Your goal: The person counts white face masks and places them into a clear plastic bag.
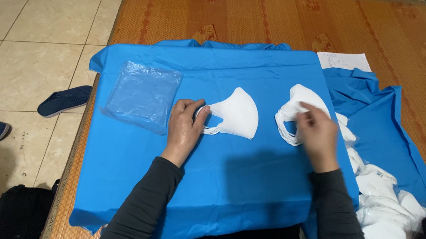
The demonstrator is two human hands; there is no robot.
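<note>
I read the work as partly done. One stack of white masks lies at frame centre on the blue cloth, its edges lined up. A second stack lies right of centre and looks looser, its ear loops splayed at the left edge. A heap of further white masks sits at lower right, off the cloth's edge, apparently not yet sorted. A clear plastic bag lies flat at upper left of the cloth; I cannot tell whether it holds anything.

Left hand: fingers curled loosely, thumb and forefinger at the ear loops of the centre stack, touching it. I cannot tell if the loops are pinched.

Right hand: blurred, fingers bent down over the lower edge of the second stack, touching it. I cannot tell how firmly it grips.

The hands are well apart, one per stack.
</note>
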